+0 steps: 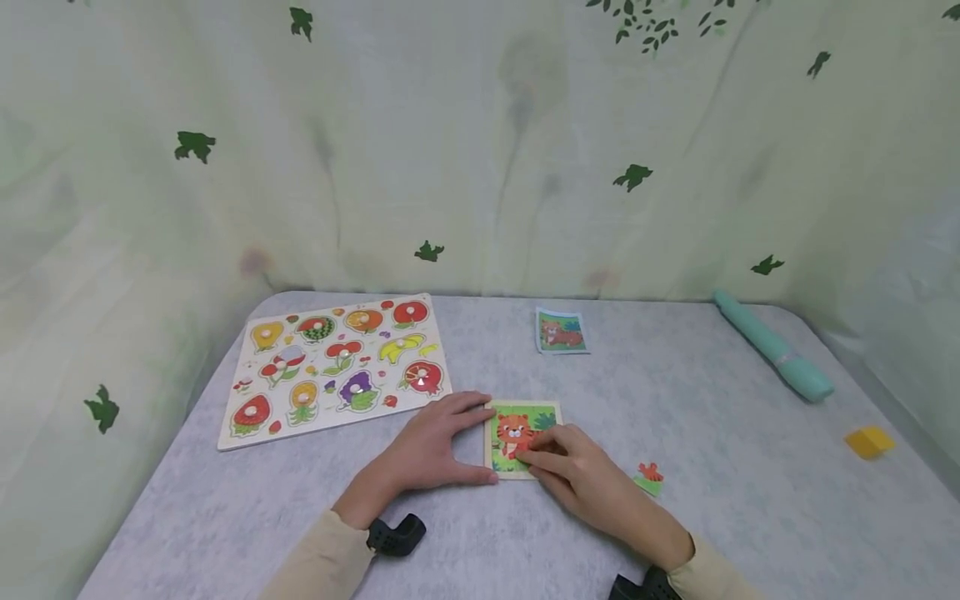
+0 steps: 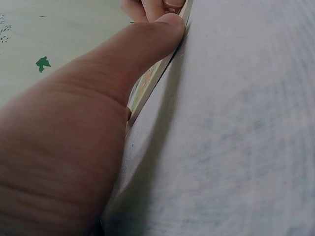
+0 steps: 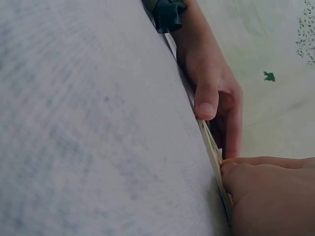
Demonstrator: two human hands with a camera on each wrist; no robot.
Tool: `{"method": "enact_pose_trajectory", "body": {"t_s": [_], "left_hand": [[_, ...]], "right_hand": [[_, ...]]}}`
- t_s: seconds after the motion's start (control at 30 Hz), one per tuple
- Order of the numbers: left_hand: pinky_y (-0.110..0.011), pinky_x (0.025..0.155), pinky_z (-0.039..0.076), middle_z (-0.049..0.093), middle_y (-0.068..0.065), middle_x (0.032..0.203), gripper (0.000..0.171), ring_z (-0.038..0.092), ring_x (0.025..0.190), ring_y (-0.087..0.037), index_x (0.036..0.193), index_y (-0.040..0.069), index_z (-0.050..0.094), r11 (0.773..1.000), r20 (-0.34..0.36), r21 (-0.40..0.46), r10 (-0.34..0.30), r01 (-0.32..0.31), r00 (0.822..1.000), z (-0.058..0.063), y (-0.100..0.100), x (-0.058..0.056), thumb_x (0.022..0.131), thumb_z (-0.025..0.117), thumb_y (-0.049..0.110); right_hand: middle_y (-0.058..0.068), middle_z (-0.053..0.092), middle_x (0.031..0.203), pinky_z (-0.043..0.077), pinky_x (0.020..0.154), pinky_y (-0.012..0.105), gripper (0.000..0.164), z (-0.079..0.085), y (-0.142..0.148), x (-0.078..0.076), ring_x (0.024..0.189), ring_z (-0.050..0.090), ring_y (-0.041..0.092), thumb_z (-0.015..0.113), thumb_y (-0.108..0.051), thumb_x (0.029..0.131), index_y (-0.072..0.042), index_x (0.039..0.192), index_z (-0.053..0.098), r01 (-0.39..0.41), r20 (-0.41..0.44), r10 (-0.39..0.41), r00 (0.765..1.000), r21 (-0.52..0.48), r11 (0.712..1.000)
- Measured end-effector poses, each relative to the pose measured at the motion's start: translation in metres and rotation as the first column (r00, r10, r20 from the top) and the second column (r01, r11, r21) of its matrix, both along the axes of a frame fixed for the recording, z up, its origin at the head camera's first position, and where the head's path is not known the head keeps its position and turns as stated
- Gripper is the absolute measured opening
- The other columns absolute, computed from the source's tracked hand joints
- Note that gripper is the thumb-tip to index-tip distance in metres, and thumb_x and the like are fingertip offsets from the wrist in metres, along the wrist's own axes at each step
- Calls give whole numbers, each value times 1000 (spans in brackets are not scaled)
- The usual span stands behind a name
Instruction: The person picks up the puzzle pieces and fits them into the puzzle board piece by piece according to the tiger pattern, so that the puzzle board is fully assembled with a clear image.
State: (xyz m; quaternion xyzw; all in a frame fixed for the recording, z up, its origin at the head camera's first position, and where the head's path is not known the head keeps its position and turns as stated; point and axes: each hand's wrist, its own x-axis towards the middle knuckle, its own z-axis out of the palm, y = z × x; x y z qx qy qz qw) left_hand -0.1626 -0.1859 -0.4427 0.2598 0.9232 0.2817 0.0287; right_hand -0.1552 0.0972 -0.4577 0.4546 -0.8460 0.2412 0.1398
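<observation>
A small square tiger puzzle [image 1: 504, 464] with a pale wooden border lies flat on the table. My left hand [image 1: 425, 444] is at its left side, with the fingers near the upper corner and the thumb touching the lower corner. In the left wrist view the thumb [image 2: 152, 42] lies straight along the puzzle's edge. From the right, my right hand [image 1: 600, 492] has its bent fingertips together on the tiger's body, at a puzzle piece that they mostly hide. Another loose puzzle piece [image 1: 649, 477], red and green, lies to the right of that hand.
A large fruit peg board [image 1: 330, 362] lies at the left. A small tiger picture card [image 1: 562, 333] is farther back. Toward the right are a rolled teal mat [image 1: 772, 346] and a yellow block [image 1: 870, 442]. A leaf-printed curtain [image 1: 480, 150] stands behind the table.
</observation>
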Motion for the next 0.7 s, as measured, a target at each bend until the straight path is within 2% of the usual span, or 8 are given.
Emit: {"method": "enact_pose_trajectory", "body": {"t_s": [0.47, 0.7], "left_hand": [[-57, 120, 33, 43, 4, 161, 86, 36, 152, -24, 149, 22, 57, 1000, 0, 13, 4, -4, 1000, 0, -2, 0, 78, 80, 66], [-57, 120, 33, 42, 4, 162, 86, 35, 152, -24, 149, 24, 57, 1000, 7, 21, -1, 0, 1000, -1, 0, 1, 78, 80, 67]], "right_hand": [[0, 64, 124, 56, 90, 33, 34, 1, 0, 0, 113, 58, 15, 75, -14, 95, -21, 128, 74, 5, -2, -5, 1000, 56, 998], [-3, 64, 125, 56, 92, 33, 33, 5, 1, 3, 114, 58, 13, 76, -15, 95, -21, 127, 74, 38, 27, -40, 999, 85, 996]]}}
